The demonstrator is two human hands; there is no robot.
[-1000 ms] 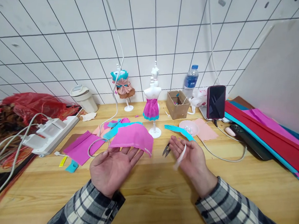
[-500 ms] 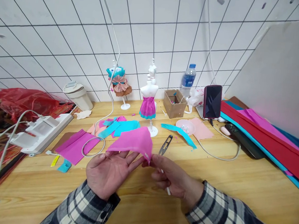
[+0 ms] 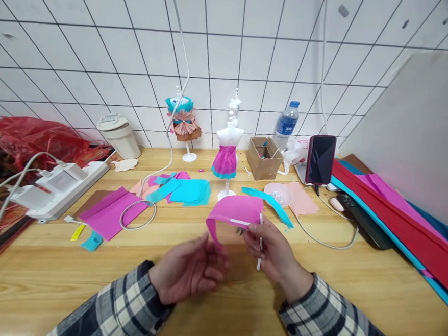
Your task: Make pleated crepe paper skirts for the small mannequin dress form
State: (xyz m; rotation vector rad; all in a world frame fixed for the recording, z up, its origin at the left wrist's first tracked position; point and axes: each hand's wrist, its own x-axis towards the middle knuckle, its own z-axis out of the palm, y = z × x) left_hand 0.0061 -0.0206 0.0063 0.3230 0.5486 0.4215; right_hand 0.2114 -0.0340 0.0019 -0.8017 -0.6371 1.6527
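Observation:
My right hand [image 3: 274,253] pinches the right end of a curved piece of pink crepe paper [image 3: 240,206] above the table. A narrow white strip [image 3: 259,250] runs down through the same fingers, and another white strip lies along the paper's lower edge. My left hand [image 3: 191,270] is beside the paper's drooping left end, its fingers loosely curled and apart, slightly blurred. Behind the right hand, the thread snips [image 3: 239,231] are mostly hidden. Beyond the paper stands a white mini dress form [image 3: 230,135] wearing a pink skirt with a blue hem.
Blue paper pieces [image 3: 191,191] and pink sheets [image 3: 109,211] lie left, with a white cable looped over them. At right are a blue strip [image 3: 271,204], a bead dish [image 3: 279,194], a cardboard box [image 3: 265,160] and an upright phone [image 3: 321,159]. A power strip [image 3: 61,190] sits far left.
The pink paper has moved right and now arches from the right hand. My left hand has come from under it, turning from palm-up to sideways at its left end.

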